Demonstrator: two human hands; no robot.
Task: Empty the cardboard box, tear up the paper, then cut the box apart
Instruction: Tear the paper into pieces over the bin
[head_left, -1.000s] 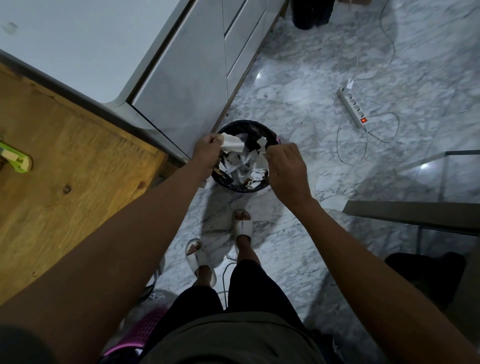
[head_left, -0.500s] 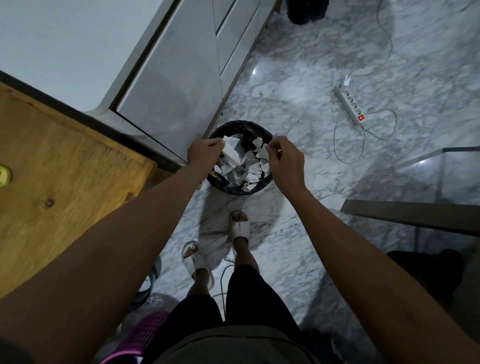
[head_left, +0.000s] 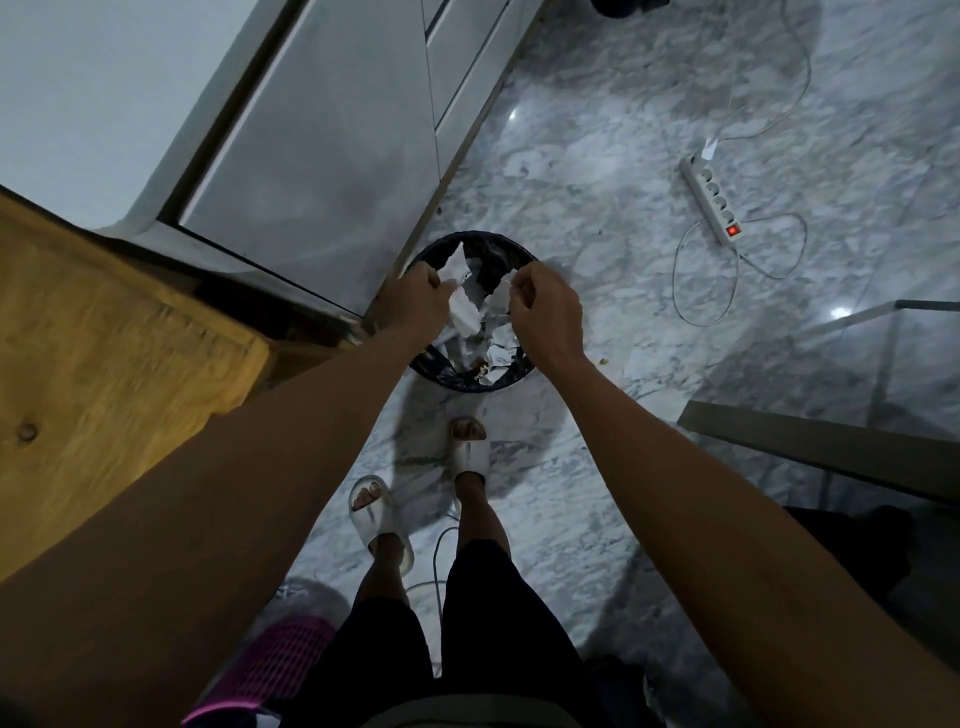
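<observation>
Currently the left hand (head_left: 420, 297) pinches one white paper piece (head_left: 456, 271) between curled fingers, and the right hand (head_left: 540, 306) pinches a second paper piece (head_left: 500, 297) in the same way; the two hands sit near each other with a short gap between them. Both hands are held directly above the waste bin (head_left: 511, 376), a round, black-lined container standing on the marble floor (head_left: 597, 156). Below the hands, the bin holds a heap of torn scraps (head_left: 496, 353); the number of scraps cannot be counted, since they overlap. Judged from this, the paper-tearing step is well advanced and is probably near its end, as only two held pieces show outside the heap. The cardboard box is not in view, so whether it is emptied cannot be told, and the cutting step appears not yet begun. Count in view: two hands, two held pieces, one bin. Left of the left hand lies one wooden surface (head_left: 104, 332), and beyond it one white cabinet (head_left: 322, 171). Right of the right hand, well apart, lies one power strip (head_left: 710, 205) with its cable.
</observation>
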